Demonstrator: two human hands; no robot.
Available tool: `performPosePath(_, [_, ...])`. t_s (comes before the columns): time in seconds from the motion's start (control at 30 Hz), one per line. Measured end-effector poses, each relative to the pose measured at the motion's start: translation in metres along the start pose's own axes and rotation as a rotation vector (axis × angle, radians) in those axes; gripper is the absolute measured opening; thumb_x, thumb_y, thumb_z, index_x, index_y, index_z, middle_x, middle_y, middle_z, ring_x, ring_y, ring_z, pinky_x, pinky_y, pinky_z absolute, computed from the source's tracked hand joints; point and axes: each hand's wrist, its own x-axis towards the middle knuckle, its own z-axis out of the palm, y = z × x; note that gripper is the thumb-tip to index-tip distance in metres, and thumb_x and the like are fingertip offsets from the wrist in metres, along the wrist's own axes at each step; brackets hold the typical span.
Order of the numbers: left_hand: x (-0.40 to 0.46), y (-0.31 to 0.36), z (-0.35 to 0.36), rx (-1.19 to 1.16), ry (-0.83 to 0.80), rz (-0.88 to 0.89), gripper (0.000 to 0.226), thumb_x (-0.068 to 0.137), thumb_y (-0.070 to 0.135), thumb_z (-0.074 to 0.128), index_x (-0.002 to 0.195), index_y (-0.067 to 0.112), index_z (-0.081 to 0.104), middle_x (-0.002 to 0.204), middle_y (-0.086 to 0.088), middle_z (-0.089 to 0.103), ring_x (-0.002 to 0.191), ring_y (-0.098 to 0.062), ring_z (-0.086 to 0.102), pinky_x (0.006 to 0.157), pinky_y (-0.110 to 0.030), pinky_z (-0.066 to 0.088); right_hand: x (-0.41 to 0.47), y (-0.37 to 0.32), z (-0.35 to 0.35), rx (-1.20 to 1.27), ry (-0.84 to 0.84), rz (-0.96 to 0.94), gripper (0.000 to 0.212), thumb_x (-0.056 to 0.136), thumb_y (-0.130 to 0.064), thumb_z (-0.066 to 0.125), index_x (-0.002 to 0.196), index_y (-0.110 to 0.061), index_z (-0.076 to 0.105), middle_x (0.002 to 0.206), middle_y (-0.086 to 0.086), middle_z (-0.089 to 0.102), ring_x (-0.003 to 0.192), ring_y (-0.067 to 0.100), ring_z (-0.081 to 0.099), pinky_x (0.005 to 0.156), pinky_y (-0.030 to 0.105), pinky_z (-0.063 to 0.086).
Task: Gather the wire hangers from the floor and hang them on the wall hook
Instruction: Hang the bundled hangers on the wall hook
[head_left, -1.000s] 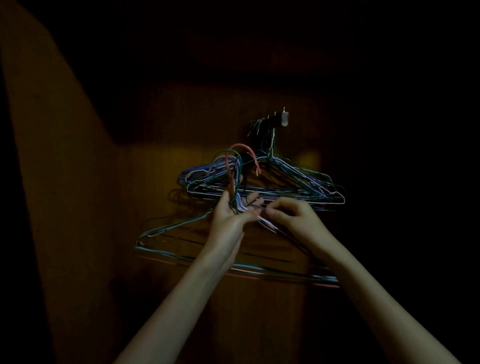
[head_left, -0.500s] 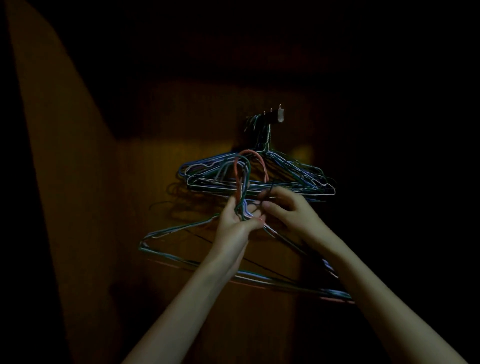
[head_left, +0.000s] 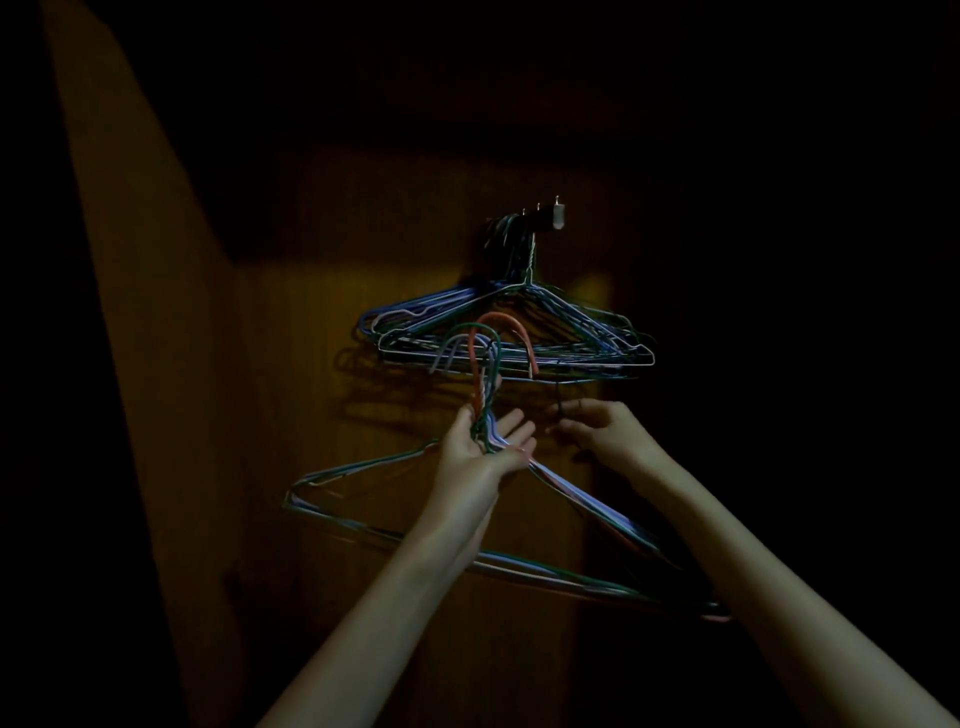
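A small metal wall hook (head_left: 551, 215) sticks out of the dim wooden wall, and several wire hangers (head_left: 571, 340) hang from it in a bunch. Below them my left hand (head_left: 480, 449) grips the necks of a bundle of wire hangers (head_left: 358, 521), blue, green and one orange. The bundle's hooks rise in front of the hung bunch. My right hand (head_left: 605, 428) is just right of the left one, its fingers curled. It seems to pinch a thin dark wire, which is hard to make out in the gloom.
The wooden wall panel (head_left: 322, 415) behind the hangers is lit only in a patch around them. A lighter wooden side panel (head_left: 140, 312) slants down the left. Everything else is in darkness.
My right hand has pulled away to the right from the bundle's necks. The held bundle and my left hand have dropped a little below the hung hangers.
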Motion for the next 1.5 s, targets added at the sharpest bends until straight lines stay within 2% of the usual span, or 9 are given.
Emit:
performPosePath(0.1, [-0.007,0.001,-0.002,0.007,-0.009,0.004,0.072,0.083,-0.024,0.044,0.139,0.021,0.036,0.135,-0.02,0.05,0.119,-0.027,0.055,0.09,-0.028,0.05,-0.001,0.012,0.001,-0.355,-0.005,-0.077,0.018,0.089,-0.011,0.06,0.105,-0.017,0.066,0.081,-0.008,0.063,0.069,0.002,0.057,0.062,0.013,0.047])
performPosePath(0.2, [-0.014,0.001,-0.004,0.028,-0.029,-0.006,0.072,0.084,-0.022,0.045,0.139,0.024,0.037,0.135,-0.017,0.051,0.12,-0.025,0.055,0.072,-0.02,0.052,-0.002,0.021,0.003,-0.517,0.052,-0.071,0.025,0.083,-0.019,0.068,0.108,-0.016,0.069,0.103,-0.001,0.066,0.098,0.014,0.062,0.085,0.032,0.052])
performPosePath(0.4, [-0.019,-0.003,-0.004,0.036,-0.03,-0.015,0.072,0.085,-0.022,0.045,0.139,0.023,0.036,0.135,-0.016,0.051,0.12,-0.024,0.055,0.072,-0.02,0.051,-0.009,0.013,0.0,-0.562,0.089,-0.219,0.02,0.075,-0.018,0.074,0.092,-0.007,0.072,0.101,0.007,0.058,0.095,0.02,0.054,0.081,0.027,0.044])
performPosePath(0.57, [-0.017,-0.005,-0.004,-0.004,-0.015,-0.014,0.073,0.082,-0.027,0.043,0.134,0.024,0.039,0.135,-0.023,0.049,0.114,-0.025,0.057,0.098,-0.033,0.045,-0.018,-0.006,-0.001,-0.293,0.035,-0.226,0.006,0.082,-0.013,0.067,0.078,-0.014,0.063,0.079,-0.006,0.059,0.075,0.008,0.055,0.063,0.009,0.044])
performPosePath(0.67, [-0.015,-0.006,-0.001,-0.001,-0.012,-0.024,0.074,0.083,-0.026,0.042,0.142,0.018,0.032,0.134,-0.022,0.05,0.12,-0.028,0.054,0.099,-0.033,0.044,-0.023,-0.017,-0.002,-0.05,0.073,-0.218,0.019,0.085,-0.01,0.064,0.073,-0.023,0.059,0.073,-0.004,0.059,0.06,0.001,0.059,0.053,0.015,0.05])
performPosePath(0.87, [-0.007,-0.009,0.009,-0.018,0.011,-0.045,0.084,0.082,-0.026,0.045,0.15,0.015,0.017,0.138,-0.025,0.045,0.123,-0.03,0.051,0.096,-0.031,0.045,-0.023,-0.037,-0.001,0.056,0.073,-0.231,0.008,0.085,-0.008,0.063,0.08,-0.013,0.063,0.069,0.0,0.06,0.05,-0.004,0.057,0.043,0.01,0.042])
performPosePath(1.23, [0.019,-0.006,0.02,-0.046,0.052,0.015,0.082,0.083,-0.025,0.043,0.15,0.013,0.016,0.137,-0.025,0.046,0.123,-0.029,0.051,0.098,-0.03,0.043,-0.016,-0.01,-0.017,-0.103,-0.008,-0.204,0.015,0.081,-0.013,0.069,0.092,-0.017,0.061,0.076,-0.008,0.058,0.056,-0.007,0.057,0.048,0.008,0.042])
performPosePath(1.37, [0.035,0.001,0.018,-0.032,0.09,0.063,0.079,0.083,-0.027,0.042,0.148,0.013,0.021,0.135,-0.026,0.046,0.123,-0.031,0.051,0.099,-0.032,0.043,-0.015,0.005,-0.03,-0.18,0.071,-0.164,0.013,0.082,-0.013,0.068,0.089,-0.019,0.059,0.084,-0.001,0.061,0.072,0.009,0.059,0.059,0.014,0.046])
performPosePath(1.5, [0.048,0.005,0.018,-0.001,0.094,0.097,0.08,0.084,-0.024,0.043,0.149,0.015,0.019,0.136,-0.024,0.048,0.123,-0.03,0.051,0.099,-0.031,0.042,-0.005,0.009,-0.038,-0.163,0.235,-0.249,0.02,0.082,-0.011,0.068,0.072,-0.026,0.058,0.077,-0.009,0.06,0.072,0.003,0.055,0.063,0.01,0.042])
